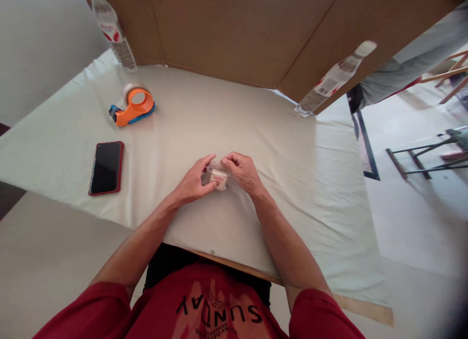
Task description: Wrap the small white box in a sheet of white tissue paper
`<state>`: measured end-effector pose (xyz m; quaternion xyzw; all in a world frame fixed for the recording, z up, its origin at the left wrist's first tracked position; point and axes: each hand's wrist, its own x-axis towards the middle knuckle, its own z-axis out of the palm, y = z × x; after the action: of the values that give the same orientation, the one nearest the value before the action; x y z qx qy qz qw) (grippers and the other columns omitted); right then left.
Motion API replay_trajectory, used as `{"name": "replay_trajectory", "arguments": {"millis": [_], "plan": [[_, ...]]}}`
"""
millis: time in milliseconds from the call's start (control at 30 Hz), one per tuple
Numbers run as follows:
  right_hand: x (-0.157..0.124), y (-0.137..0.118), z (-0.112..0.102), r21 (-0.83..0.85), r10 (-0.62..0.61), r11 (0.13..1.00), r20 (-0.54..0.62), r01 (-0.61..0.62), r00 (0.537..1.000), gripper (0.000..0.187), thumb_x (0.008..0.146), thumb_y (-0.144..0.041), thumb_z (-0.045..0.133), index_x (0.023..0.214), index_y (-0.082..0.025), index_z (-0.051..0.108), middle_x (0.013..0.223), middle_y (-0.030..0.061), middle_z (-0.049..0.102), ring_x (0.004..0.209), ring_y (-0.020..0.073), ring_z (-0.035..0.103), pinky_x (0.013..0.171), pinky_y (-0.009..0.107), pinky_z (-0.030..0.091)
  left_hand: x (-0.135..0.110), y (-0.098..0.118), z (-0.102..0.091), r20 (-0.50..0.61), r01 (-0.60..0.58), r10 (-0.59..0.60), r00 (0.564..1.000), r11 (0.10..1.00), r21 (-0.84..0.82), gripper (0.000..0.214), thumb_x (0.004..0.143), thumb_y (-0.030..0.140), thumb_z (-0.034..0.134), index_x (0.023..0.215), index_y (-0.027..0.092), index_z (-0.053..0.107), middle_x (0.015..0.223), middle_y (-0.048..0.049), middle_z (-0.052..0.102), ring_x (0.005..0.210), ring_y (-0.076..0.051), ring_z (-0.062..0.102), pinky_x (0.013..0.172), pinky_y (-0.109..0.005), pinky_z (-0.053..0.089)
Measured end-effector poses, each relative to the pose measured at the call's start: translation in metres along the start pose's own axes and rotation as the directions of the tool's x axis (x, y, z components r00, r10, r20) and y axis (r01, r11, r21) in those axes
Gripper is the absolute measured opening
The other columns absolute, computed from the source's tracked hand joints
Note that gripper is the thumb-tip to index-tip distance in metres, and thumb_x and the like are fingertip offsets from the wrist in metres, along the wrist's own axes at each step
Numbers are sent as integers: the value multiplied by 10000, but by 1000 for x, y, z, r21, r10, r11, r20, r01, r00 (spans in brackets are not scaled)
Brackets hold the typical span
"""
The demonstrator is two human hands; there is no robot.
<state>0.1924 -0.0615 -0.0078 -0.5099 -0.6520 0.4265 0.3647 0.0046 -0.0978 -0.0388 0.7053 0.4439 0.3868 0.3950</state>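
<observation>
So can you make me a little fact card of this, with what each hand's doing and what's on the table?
Left hand: holding a small packet in clear wrapping
Right hand: at the packet's far edge; grip hard to tell
Table: pale cover
Phone: left side, dark screen, red case
Tape dispenser: orange and blue, beyond the phone
Cardboard panel: brown, standing at the back
Left bottle: clear, by the panel
Right bottle: clear, by the panel

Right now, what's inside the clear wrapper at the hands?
The wrapper shows a pale block through it, with reddish marks on the visible face. The left hand covers part of it; the block's underside and interior can't be seen.
</observation>
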Motion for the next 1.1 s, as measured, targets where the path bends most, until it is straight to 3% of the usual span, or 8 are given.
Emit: {"name": "replay_trajectory", "arguments": {"millis": [300,500,600,667,767,867,1000,1100], "plan": [[51,-3,-18,-27,-106,994,-136,103,985,218,822,-353,567,672,-196,552,635,-16,499,623,123,439,596,266,372,5,-10,1,-21,-25,24,999,999,-42,880,768,321,727,1537,195,319,1476,-173,468,1297,-285,522,1116,-447,429],[83,-1,-29,-95,-167,984,-201,151,965,220,876,-345,544,714,-197,559,665,-16,508,644,119,468,624,260,391,9,-9,0,-13,48,-49,999,993,-109,644,773,370,707,1374,205,544,1421,-146,514,1226,-266,557,1009,-388,493],[69,0,-33,-87,-190,982,-366,169,911,208,914,-380,503,865,-205,605,793,10,590,744,137,551,684,268,445,11,-7,-2,5,95,-95,995,983,-160,499,761,390,702,1211,182,654,1379,-146,551,1146,-245,596,936,-342,515],[50,-1,-33,-110,-200,979,-397,169,896,233,926,-401,486,904,-207,615,804,14,598,754,144,566,711,283,465,12,-5,-3,30,160,-157,987,965,-208,495,764,402,697,1200,170,661,1310,-142,601,1047,-223,630,880,-329,528],[20,-3,-26,-206,-132,975,-208,88,969,251,878,-443,574,818,-204,621,736,9,609,689,151,562,698,300,465,13,-1,-5,79,272,-260,962,918,-290,592,771,404,684,1297,144,609,1160,-126,672,975,-218,656,840,-331,533],[6,-2,-11,-380,-29,925,-71,-1,997,282,778,-479,689,831,-208,635,803,32,668,679,164,566,676,311,445,14,1,-5,56,295,-296,954,882,-368,643,734,399,704,1301,112,611,1089,-118,698,1007,-228,656,873,-336,521],[8,8,-5,-477,-26,879,-80,-15,996,174,803,-338,597,678,-220,574,705,32,653,635,167,533,631,301,398,15,-2,-4,-32,278,-329,944,841,-464,577,695,408,714,1186,109,672,1052,-111,723,977,-214,665,901,-341,514],[8,22,-18,-361,-21,931,-180,-46,984,180,803,-272,512,630,-224,529,597,8,599,585,160,521,603,291,389,16,-7,-4,-134,324,-401,906,862,-391,491,708,412,670,1103,122,701,952,-78,732,850,-187,666,827,-329,527]]}}
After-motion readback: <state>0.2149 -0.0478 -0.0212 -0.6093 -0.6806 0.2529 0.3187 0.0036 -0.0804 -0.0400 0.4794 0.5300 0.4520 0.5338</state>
